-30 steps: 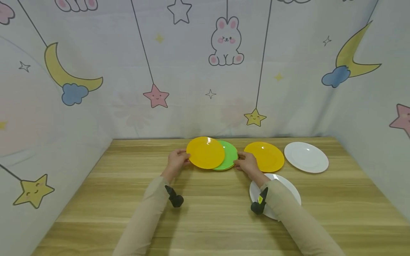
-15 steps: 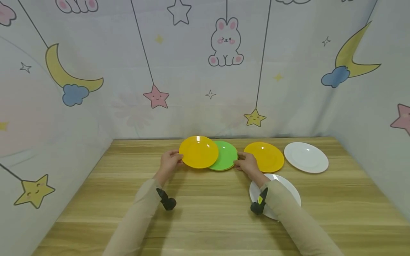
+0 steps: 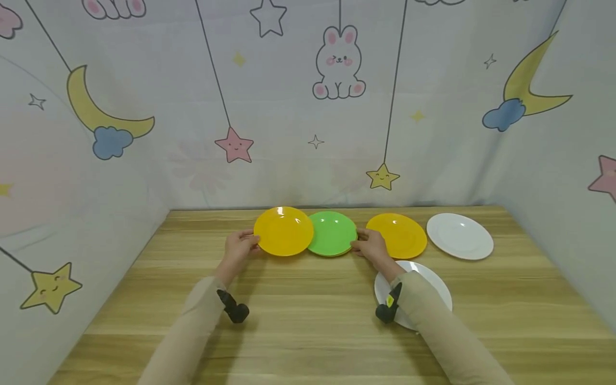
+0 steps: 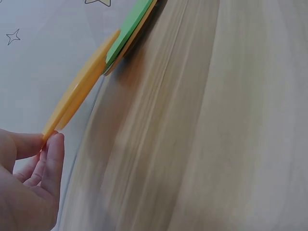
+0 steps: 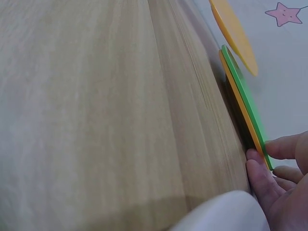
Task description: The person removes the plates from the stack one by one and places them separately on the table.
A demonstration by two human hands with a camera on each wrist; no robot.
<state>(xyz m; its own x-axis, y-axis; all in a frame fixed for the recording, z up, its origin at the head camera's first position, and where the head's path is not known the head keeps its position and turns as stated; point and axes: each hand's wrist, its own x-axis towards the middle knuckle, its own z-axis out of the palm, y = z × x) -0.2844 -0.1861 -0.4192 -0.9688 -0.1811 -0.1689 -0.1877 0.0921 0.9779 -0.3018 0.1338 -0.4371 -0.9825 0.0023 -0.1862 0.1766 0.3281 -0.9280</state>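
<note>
My left hand pinches the left rim of a yellow-orange plate, thumb on top and fingers beneath, as the left wrist view shows. This plate is held above the table and covers the left edge of a green plate. Under the green plate lies another orange plate, seen as a thin edge in the right wrist view. With thumb and fingers, my right hand pinches the right rim of these two stacked plates, which are raised off the table at that side.
Right of my right hand lies a second yellow-orange plate. A white plate rests at the back right. Another white plate sits partly under my right forearm. The wooden table ends at a patterned cloth backdrop.
My left hand has moved left with the yellow-orange plate, uncovering more of the green plate. My right hand stays on the stacked plates.
</note>
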